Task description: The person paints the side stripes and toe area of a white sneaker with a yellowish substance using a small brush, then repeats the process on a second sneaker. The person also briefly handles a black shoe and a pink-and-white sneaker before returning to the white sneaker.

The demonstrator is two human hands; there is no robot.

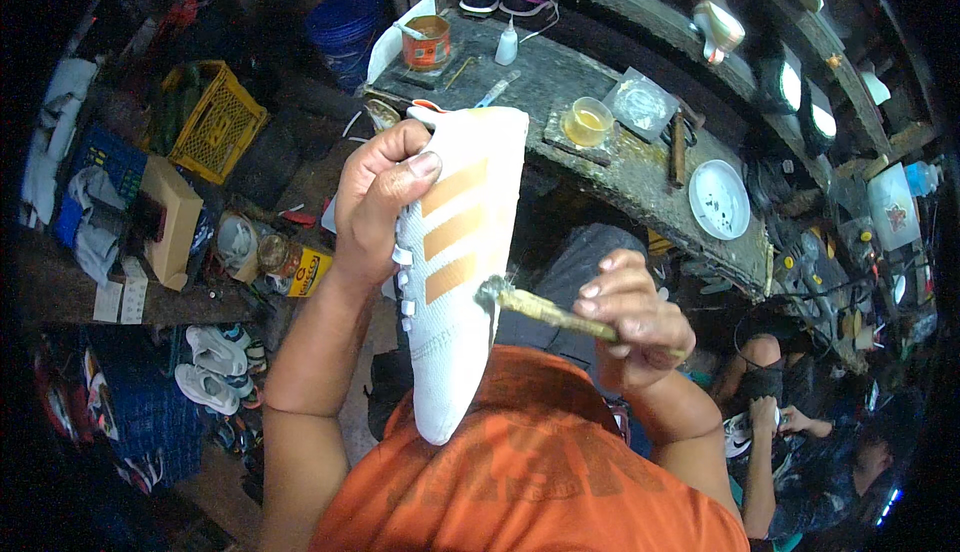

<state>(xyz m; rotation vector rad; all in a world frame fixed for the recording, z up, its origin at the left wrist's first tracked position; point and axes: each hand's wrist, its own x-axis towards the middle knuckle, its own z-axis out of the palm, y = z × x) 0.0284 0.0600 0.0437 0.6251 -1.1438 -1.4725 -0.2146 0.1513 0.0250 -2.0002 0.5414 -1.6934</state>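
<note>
A white sports shoe [462,342] with tan stripes on its side hangs toe-down in front of my orange shirt. My left hand [385,197] is closed round its heel and collar, thumb pressed on the upper. Between the fingers of my right hand [640,322] is a small brush [555,314] with a worn wooden handle. Its dark bristles touch the shoe's lower edge, where upper and sole meet. A gap shows along that edge near the forefoot.
A workbench [640,187] ahead bears a cup of yellowish liquid [587,124], an orange can [427,44], a squeeze bottle [507,45], a hammer [678,152] and a white plate [719,202]. A yellow crate [218,124] stands left. Another person's hands [775,417] hold a shoe at lower right.
</note>
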